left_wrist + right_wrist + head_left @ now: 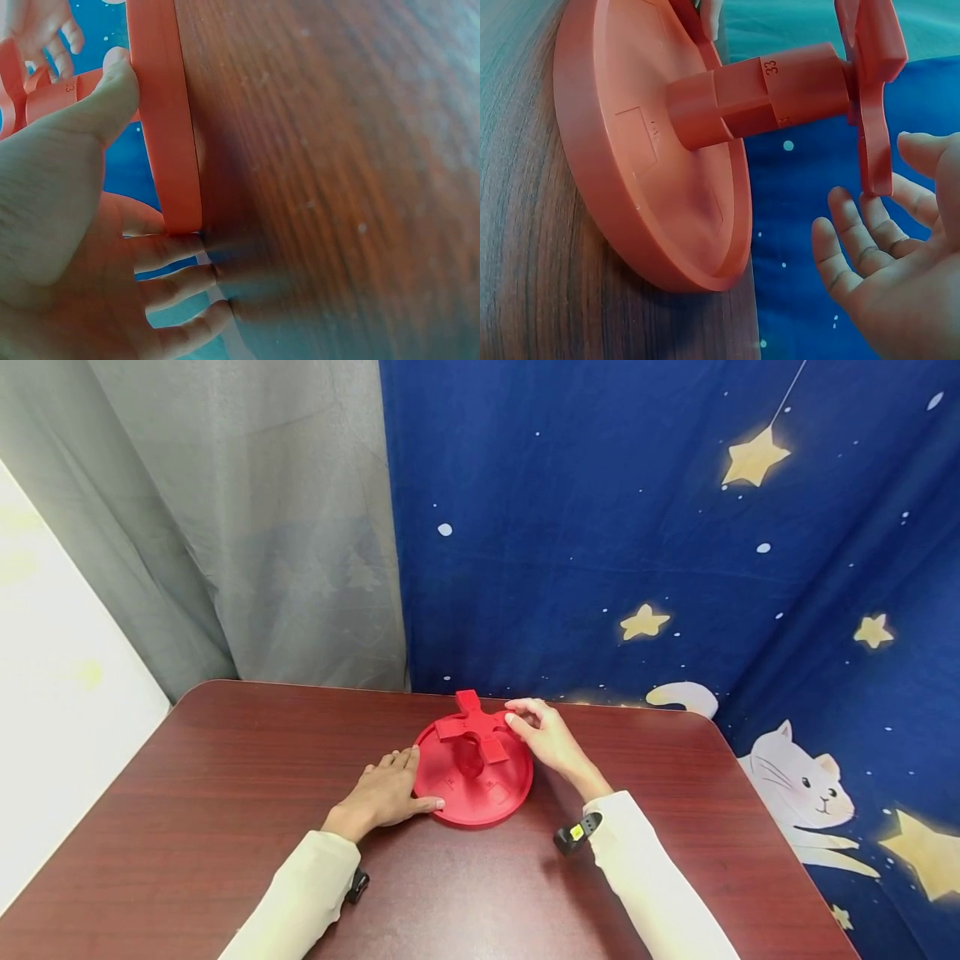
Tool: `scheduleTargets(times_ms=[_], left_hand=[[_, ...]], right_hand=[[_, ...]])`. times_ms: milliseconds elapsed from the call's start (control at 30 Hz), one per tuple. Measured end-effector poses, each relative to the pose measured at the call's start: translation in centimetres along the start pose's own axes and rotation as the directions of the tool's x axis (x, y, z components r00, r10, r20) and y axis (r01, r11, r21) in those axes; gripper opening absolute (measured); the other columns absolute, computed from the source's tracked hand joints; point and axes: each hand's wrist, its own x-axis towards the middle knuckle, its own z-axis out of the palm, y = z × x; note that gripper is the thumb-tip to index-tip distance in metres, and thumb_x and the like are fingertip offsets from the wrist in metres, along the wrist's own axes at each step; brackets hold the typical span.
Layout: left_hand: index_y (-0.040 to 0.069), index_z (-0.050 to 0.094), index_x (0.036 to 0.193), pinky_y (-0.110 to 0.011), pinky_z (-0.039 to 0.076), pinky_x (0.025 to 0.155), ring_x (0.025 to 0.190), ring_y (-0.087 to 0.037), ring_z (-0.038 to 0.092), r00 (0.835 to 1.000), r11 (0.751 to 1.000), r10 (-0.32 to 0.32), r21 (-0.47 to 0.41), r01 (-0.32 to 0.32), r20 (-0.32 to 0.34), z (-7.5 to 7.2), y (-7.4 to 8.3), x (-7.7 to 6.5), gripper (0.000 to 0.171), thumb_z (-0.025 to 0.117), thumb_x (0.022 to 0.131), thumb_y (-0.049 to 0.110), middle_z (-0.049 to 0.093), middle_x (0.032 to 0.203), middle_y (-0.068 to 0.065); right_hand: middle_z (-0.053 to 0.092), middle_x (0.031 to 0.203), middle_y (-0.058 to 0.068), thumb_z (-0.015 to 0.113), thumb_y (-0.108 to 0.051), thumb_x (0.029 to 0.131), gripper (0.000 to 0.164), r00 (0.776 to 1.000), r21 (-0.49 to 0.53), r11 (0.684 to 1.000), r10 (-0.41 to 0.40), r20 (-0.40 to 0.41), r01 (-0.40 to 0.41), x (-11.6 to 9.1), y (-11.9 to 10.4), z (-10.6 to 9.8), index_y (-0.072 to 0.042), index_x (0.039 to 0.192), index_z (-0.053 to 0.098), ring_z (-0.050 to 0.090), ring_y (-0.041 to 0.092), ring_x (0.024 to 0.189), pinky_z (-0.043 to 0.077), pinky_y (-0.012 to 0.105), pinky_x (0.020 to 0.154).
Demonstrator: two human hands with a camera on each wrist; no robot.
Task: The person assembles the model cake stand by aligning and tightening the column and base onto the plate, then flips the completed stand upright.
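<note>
A red plastic stand, made of a round rimmed base [483, 802], an upright post [742, 94] with numbers on it and a cross-shaped top [477, 724], is on the table. My left hand [384, 793] rests at the left of the base. Its thumb lies over the rim and its other fingers are straight and spread, reaching down to the tabletop. My right hand [553, 742] is at the right arm of the cross, fingers loosely bent around its end. In the right wrist view a small gap shows between the thumb and that arm.
The stand is near the far edge of the brown wooden table [247, 793]. Behind the table hang a grey curtain [300, 527] and a blue curtain [540, 527] with stars and a cat. A black wrist camera [576, 833] is strapped at the right cuff.
</note>
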Motion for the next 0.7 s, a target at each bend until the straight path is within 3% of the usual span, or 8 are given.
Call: scheduleTargets(times_ms=[233, 300, 500, 700], left_hand=[[-0.006, 0.031, 0.151, -0.068, 0.027, 0.111, 0.141, -0.049, 0.032, 1.0, 1.0, 0.0, -0.002, 0.0, 0.005, -0.1, 0.13, -0.12, 0.102, 0.07, 0.084, 0.059, 0.037, 0.153, -0.027], [-0.006, 0.031, 0.151, -0.068, 0.027, 0.111, 0.141, -0.049, 0.032, 1.0, 1.0, 0.0, -0.003, 0.0, 0.003, -0.11, 0.12, -0.11, 0.102, 0.07, 0.083, 0.058, 0.037, 0.153, -0.027], [-0.006, 0.031, 0.151, -0.067, 0.028, 0.111, 0.141, -0.049, 0.032, 1.0, 1.0, 0.0, 0.0, 0.0, 0.0, -0.13, 0.12, -0.15, 0.101, 0.07, 0.083, 0.058, 0.038, 0.153, -0.026], [-0.006, 0.031, 0.151, -0.067, 0.028, 0.11, 0.141, -0.049, 0.032, 1.0, 1.0, 0.0, 0.007, 0.0, 0.005, -0.09, 0.14, -0.19, 0.102, 0.069, 0.084, 0.059, 0.037, 0.153, -0.027]], right_hand=[[0.066, 0.107, 0.016, 0.065, -0.009, 0.094, 0.025, 1.0, 0.024, 0.999, 0.021, -0.005, -0.02, -0.08, 0.2, -0.18, 0.0, 0.117, 0.067, 0.062, 0.027, 0.078, 0.052, 0.024, 0.069], [0.067, 0.105, 0.017, 0.065, -0.007, 0.094, 0.023, 1.0, 0.04, 0.999, 0.022, 0.004, -0.022, -0.09, 0.24, -0.25, 0.0, 0.116, 0.068, 0.063, 0.031, 0.08, 0.052, 0.024, 0.069], [0.068, 0.098, 0.019, 0.064, -0.002, 0.092, 0.018, 0.999, 0.071, 0.997, -0.007, 0.041, 0.004, -0.18, 0.09, -0.43, 0.001, 0.11, 0.069, 0.062, 0.024, 0.074, 0.05, 0.022, 0.066], [0.068, 0.092, 0.013, 0.066, -0.003, 0.09, 0.015, 0.997, 0.072, 0.997, 0.015, 0.075, -0.021, -0.31, 0.07, -0.6, 0.0, 0.105, 0.069, 0.065, 0.029, 0.078, 0.055, 0.03, 0.068]])
